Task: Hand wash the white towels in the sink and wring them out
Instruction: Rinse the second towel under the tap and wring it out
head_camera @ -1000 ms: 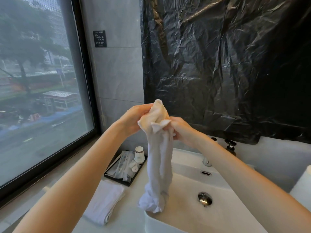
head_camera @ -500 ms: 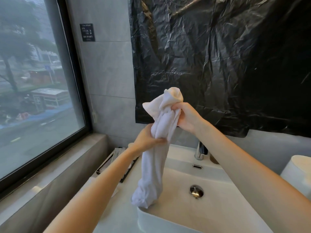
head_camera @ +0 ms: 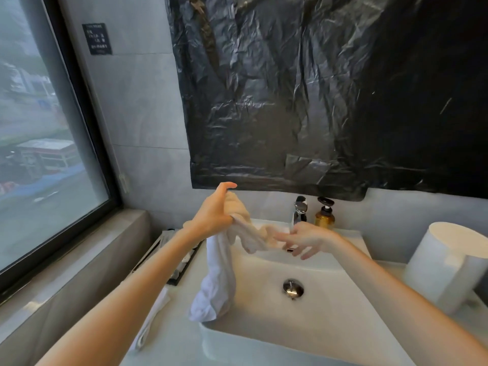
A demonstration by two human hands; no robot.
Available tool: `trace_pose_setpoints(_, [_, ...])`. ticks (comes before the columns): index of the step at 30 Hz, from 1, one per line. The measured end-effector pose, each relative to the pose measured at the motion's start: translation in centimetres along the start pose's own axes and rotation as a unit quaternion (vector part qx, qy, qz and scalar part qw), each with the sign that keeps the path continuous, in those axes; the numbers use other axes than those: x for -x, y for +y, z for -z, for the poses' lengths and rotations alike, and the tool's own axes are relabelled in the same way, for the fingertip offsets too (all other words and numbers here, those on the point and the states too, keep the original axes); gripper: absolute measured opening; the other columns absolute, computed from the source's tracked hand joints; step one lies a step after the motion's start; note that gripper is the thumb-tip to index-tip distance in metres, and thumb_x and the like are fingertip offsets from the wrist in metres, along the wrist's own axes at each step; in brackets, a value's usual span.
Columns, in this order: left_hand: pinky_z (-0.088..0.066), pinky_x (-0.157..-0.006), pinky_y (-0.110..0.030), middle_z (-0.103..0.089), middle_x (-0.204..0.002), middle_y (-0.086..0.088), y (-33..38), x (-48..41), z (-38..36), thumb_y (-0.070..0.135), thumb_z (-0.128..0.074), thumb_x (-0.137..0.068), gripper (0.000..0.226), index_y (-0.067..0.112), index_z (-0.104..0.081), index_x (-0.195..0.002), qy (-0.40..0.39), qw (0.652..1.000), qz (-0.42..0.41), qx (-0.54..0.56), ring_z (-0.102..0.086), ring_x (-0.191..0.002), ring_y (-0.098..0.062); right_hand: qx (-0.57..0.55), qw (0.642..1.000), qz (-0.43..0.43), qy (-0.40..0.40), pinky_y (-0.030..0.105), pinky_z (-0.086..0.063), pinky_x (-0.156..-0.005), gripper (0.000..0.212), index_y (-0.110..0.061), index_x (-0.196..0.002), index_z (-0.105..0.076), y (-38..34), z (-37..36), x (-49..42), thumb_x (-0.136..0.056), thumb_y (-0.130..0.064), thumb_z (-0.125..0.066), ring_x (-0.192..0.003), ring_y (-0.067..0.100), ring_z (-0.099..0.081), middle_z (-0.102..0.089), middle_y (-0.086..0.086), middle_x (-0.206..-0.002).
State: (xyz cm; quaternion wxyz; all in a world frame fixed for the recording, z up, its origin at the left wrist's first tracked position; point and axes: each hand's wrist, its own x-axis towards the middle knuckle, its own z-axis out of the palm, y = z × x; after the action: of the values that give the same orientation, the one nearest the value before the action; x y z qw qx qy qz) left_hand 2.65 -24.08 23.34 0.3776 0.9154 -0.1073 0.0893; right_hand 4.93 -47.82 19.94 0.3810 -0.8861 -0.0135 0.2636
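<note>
While my left hand [head_camera: 215, 216] gripped the white towel [head_camera: 219, 276] near its upper end, fingers curled round the bunched cloth and thumb lifted clear, the long twisted part hung down across the left rim of the sink [head_camera: 330, 313]. Its lower end was bunched over the near-left corner. My right hand [head_camera: 309, 240] was over the far side of the basin, in front of the faucet [head_camera: 299, 210], with fingers spread and loose, gripping nothing. A short flap of towel reached toward them, and the blur made it hard to say whether my fingertips touched it.

I judged this to be the wringing step, between grips. To do it well, I needed my right hand to close firmly lower on the rope of cloth and then turn against my left. I also needed to bring the whole towel right, above the drain [head_camera: 293, 287], so the water fell into the basin and not onto the counter where the second towel [head_camera: 153, 318] lay.
</note>
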Motion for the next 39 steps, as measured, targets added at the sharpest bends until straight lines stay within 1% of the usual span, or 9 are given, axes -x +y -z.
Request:
trace_pose_setpoints(5, [-0.042,-0.083,-0.024,-0.053,-0.107,0.002,0.6,-0.4,-0.8,-0.007,-0.059,-0.080,0.083,0.022,-0.024,-0.149,-0.108,0.991,-0.047,-0.069,-0.054,-0.103,-0.017,0.112,0.947,0.278,0.114,0.038,-0.038,-0.106,0.096,-0.037,-0.147,-0.024,-2.3,-1.3,0.2,-0.070,-0.043,-0.082,-0.137,0.017,-0.028,-0.028,-0.008,-0.152])
trace_pose_setpoints(10, [-0.044,-0.081,-0.024,-0.057,-0.103,-0.001,1.0,-0.6,-1.1,-0.009,-0.056,-0.078,0.083,0.023,-0.023,-0.148,-0.100,0.992,-0.047,-0.056,-0.057,-0.100,-0.019,0.038,0.971,0.227,0.070,0.025,-0.047,-0.067,0.048,-0.017,-0.109,-0.056,-3.8,-3.5,-0.1,-0.073,-0.035,-0.082,-0.093,0.015,-0.060,-0.061,-0.002,-0.106])
trace_pose_setpoints(16, [-0.044,-0.081,-0.026,-0.059,-0.106,0.001,-0.1,-0.3,-1.1,0.011,-0.070,-0.081,0.073,0.024,-0.034,-0.143,-0.076,0.993,-0.043,-0.075,-0.059,-0.101,-0.021,0.106,0.953,0.213,0.187,0.034,-0.042,-0.061,0.019,-0.018,-0.086,-0.051,-5.0,-2.6,0.3,-0.078,-0.021,-0.068,-0.077,0.025,-0.059,-0.057,-0.001,-0.076])
trace_pose_setpoints(22, [-0.053,-0.085,-0.039,-0.067,-0.104,0.002,-1.2,1.2,-2.5,0.050,-0.064,-0.059,0.057,0.026,-0.059,-0.110,-0.055,0.995,0.027,0.083,-0.064,-0.099,-0.017,-0.208,0.948,0.203,0.129,0.021,-0.040,-0.049,0.017,-0.010,-0.089,-0.049,-6.4,-0.7,1.0,-0.080,0.004,-0.053,-0.054,0.012,-0.048,-0.050,0.004,-0.069])
trace_pose_setpoints(26, [-0.047,-0.084,-0.012,-0.062,-0.114,0.012,-0.1,2.0,-4.0,0.017,-0.085,-0.072,0.061,0.027,-0.052,-0.122,-0.061,0.981,-0.022,0.182,-0.059,-0.103,0.005,-0.407,0.891,0.202,0.016,0.022,-0.038,-0.047,0.021,-0.007,-0.086,-0.050,-6.3,-1.4,0.9,-0.084,0.012,-0.040,-0.050,0.013,-0.045,-0.046,0.008,-0.066])
trace_pose_setpoints(30, [-0.045,-0.067,-0.006,-0.065,-0.093,0.009,0.6,1.6,-5.3,0.005,-0.081,-0.073,0.043,0.020,-0.059,-0.108,-0.020,0.977,0.006,0.212,-0.061,-0.080,0.009,-0.439,0.874,0.203,-0.035,0.023,-0.042,-0.050,0.022,-0.004,-0.097,-0.051,-6.2,-1.5,0.9,-0.089,0.012,-0.037,-0.053,0.012,-0.048,-0.047,0.011,-0.076])
trace_pose_setpoints(32, [-0.046,-0.062,-0.010,-0.064,-0.088,0.008,0.0,1.2,-5.9,0.009,-0.081,-0.072,0.044,0.020,-0.059,-0.109,-0.035,0.979,0.038,0.198,-0.062,-0.078,0.003,-0.348,0.914,0.207,0.007,0.025,-0.050,-0.060,0.027,-0.010,-0.115,-0.044,-5.3,-1.1,0.9,-0.093,0.004,-0.047,-0.065,0.017,-0.057,-0.052,0.013,-0.098])
trace_pose_setpoints(35, [-0.049,-0.064,-0.015,-0.063,-0.087,0.003,-1.0,0.8,-6.4,0.009,-0.078,-0.073,0.039,0.019,-0.060,-0.105,-0.073,0.979,0.097,0.163,-0.060,-0.080,-0.011,0.031,0.940,0.303,0.153,0.028,-0.051,-0.080,0.086,-0.035,-0.141,-0.009,-2.0,-0.7,1.0,-0.084,-0.001,-0.062,-0.113,0.021,-0.052,-0.017,0.000,-0.151])
trace_pose_setpoints(39, [-0.053,-0.081,-0.024,-0.069,-0.099,0.005,-1.3,0.7,-7.2,0.016,-0.080,-0.069,0.046,0.027,-0.061,-0.110,-0.243,0.949,0.096,0.175,-0.065,-0.096,-0.012,0.422,0.755,0.414,0.283,0.043,-0.048,-0.094,0.117,-0.037,-0.150,-0.005,2.1,-3.1,-0.5,-0.065,0.006,-0.073,-0.136,0.033,-0.029,0.002,0.000,-0.161])
